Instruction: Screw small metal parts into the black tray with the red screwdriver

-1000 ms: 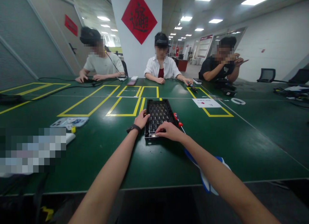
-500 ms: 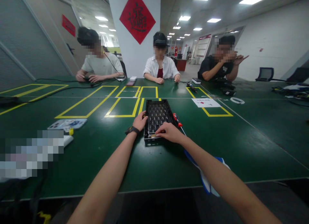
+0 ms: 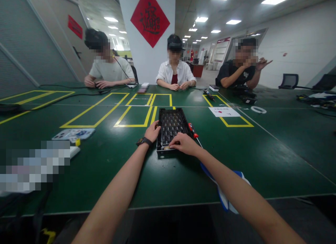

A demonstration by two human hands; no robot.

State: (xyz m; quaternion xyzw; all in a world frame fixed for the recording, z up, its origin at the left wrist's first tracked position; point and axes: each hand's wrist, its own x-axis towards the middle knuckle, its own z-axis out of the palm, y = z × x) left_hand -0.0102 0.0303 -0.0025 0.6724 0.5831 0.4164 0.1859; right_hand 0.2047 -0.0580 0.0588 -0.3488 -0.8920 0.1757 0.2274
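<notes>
A black open case [image 3: 173,122] with rows of dark, shiny cells lies lengthwise before me. My left hand [image 3: 153,132], a dark band on its wrist, grips the case's left wall, thumb over the rim. My right hand [image 3: 185,143] reaches over the near right corner, thumb and fingers closed in a pinch. Its fingertips are on a small gold-coloured piece [image 3: 167,147] inside the near end wall; the fingers partly cover it, and its kind is unclear. Against the case's right side rests a red and black screwdriver [image 3: 193,131], its shaft toward me.
Yellow tape outlines mark the green table [image 3: 126,181]. A white printed sheet [image 3: 224,112] lies at right, near a white ring [image 3: 258,110]. Blue and white cloth [image 3: 228,191] lies under my right forearm. A phone-like item [image 3: 75,134] sits left. Three people sit opposite.
Both my hands stay almost where they were on the case. The person opposite in the middle has brought both hands together.
</notes>
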